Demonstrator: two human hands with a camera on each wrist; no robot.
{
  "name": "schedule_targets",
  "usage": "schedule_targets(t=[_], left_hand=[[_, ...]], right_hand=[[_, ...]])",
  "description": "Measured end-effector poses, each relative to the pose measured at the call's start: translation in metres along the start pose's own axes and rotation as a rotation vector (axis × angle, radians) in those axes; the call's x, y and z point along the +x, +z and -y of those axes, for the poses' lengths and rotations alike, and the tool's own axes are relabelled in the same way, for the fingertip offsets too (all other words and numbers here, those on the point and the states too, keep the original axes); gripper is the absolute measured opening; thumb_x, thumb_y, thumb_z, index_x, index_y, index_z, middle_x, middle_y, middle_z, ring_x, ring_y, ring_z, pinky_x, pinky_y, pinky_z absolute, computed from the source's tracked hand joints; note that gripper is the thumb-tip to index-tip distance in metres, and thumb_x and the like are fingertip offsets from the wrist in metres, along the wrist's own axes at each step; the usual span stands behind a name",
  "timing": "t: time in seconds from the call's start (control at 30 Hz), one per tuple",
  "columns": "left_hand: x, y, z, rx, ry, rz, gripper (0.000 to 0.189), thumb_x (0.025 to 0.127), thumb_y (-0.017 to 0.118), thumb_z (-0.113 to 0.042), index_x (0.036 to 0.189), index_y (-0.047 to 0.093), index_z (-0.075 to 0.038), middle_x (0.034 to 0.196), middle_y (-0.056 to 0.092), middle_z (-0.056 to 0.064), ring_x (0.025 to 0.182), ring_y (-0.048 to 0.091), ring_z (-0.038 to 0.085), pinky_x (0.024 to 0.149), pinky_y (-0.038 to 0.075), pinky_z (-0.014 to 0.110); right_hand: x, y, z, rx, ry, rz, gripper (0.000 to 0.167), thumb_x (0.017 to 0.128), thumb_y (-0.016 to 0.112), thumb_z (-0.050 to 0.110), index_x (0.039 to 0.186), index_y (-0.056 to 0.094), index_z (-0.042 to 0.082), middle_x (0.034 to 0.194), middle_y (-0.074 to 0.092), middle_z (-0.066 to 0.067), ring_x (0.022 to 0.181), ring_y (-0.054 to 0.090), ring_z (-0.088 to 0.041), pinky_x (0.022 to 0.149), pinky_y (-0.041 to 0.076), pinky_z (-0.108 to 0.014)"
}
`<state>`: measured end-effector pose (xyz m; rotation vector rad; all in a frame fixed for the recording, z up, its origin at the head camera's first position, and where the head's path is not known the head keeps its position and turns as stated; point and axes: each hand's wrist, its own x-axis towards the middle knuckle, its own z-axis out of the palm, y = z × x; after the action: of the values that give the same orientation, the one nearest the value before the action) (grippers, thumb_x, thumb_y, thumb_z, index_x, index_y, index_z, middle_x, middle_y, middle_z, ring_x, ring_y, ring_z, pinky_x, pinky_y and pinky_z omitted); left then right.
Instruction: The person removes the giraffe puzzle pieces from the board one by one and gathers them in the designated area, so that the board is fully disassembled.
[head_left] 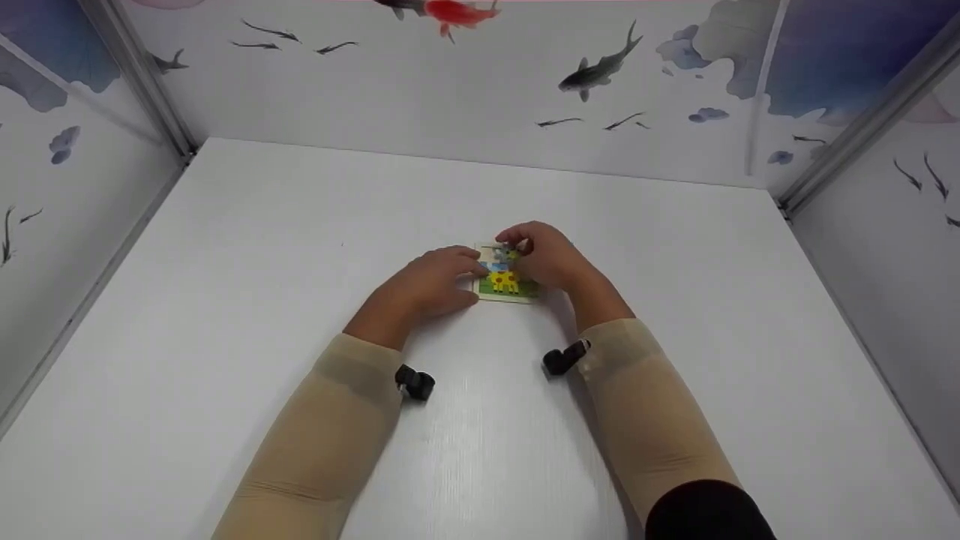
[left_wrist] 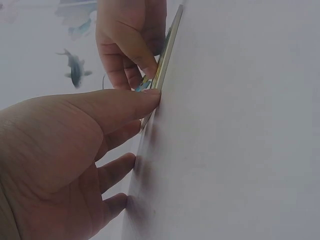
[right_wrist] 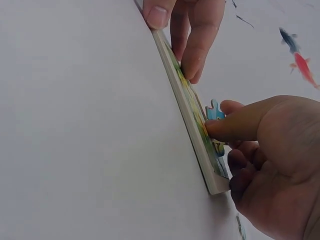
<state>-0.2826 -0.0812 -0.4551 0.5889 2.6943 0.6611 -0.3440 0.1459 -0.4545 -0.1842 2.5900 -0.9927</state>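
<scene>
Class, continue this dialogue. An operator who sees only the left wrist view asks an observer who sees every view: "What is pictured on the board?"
Observer: The head view shows a yellow animal with dark spots.

Operator: What shape is the piece in the right hand?

Observer: In the right wrist view, the blue puzzle piece has a rounded tab.

Operator: I see one dark fish. Any red one?

Observer: Yes, a red fish at the head view's top edge.
</scene>
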Motion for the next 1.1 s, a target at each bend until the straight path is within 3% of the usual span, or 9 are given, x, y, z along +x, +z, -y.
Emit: schedule_targets(t=[0.37,0.67,0.87,1.1], left_hand=[[0.001,0.000,-0.001,0.006,-0.022,-0.001,0.049,0.104,0.066,-0.029,0.152,0.062,-0.025,0.171,0.042,-0.003,0.164,0.033,0.025,0.135,0.027,0.049],[0.002,0.001,-0.001,-0.013,-0.045,0.013,0.050,0.104,0.065,-0.029,0.154,0.060,-0.027,0.173,0.040,-0.004,0.165,0.028,0.025,0.136,0.024,0.050],[0.001,0.002,-0.002,-0.006,-0.054,0.004,0.051,0.104,0.064,-0.027,0.154,0.060,-0.027,0.173,0.040,-0.005,0.166,0.028,0.025,0.136,0.023,0.051],[0.002,0.004,-0.002,0.027,-0.055,0.001,0.051,0.104,0.065,-0.029,0.155,0.059,-0.029,0.173,0.040,-0.006,0.166,0.028,0.024,0.136,0.024,0.051]], right_hand=[[0.002,-0.009,-0.009,0.088,-0.066,-0.094,0.032,0.101,0.071,0.010,0.129,0.073,0.026,0.126,0.069,0.000,0.123,0.061,-0.023,0.113,0.054,-0.042],[-0.003,-0.041,-0.031,0.359,-0.078,-0.203,0.031,0.102,0.072,0.011,0.133,0.071,0.013,0.122,0.074,-0.006,0.113,0.069,-0.023,0.098,0.061,-0.030],[-0.009,-0.065,-0.052,0.361,-0.007,-0.253,0.031,0.104,0.071,0.014,0.134,0.069,0.013,0.123,0.074,-0.005,0.112,0.069,-0.021,0.095,0.061,-0.025],[-0.017,-0.088,-0.080,0.314,0.059,-0.251,0.035,0.106,0.068,0.015,0.140,0.065,0.012,0.130,0.072,-0.006,0.116,0.068,-0.019,0.097,0.059,-0.026]])
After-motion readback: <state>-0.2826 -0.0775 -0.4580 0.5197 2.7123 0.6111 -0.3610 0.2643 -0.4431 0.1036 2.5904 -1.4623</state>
